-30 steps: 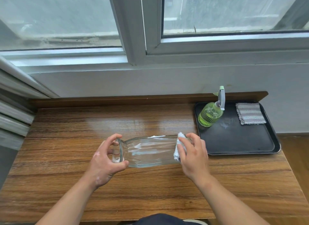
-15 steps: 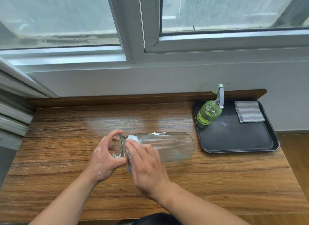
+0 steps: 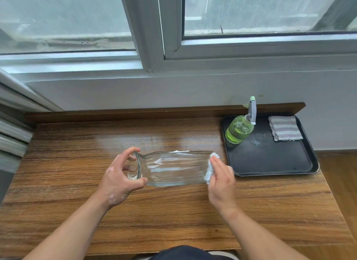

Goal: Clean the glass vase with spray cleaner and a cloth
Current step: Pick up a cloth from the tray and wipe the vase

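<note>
Head view: left hand (image 3: 117, 179) grips the sideways ribbed clear glass vase (image 3: 170, 168) at its rim; right hand (image 3: 222, 179) presses a white cloth (image 3: 209, 169) against its base; wet glass could slip.

Left hand (image 3: 119, 180) curled gripping, right hand (image 3: 222, 184) flat, fingers (image 3: 216, 163) extended.

Soft, even daylight enters through the window (image 3: 251, 12) ahead, leaving a pale sheen on the desk (image 3: 135, 139). Shadows are faint. Focus is sharp; the wide lens bends straight lines near the edges.
</note>
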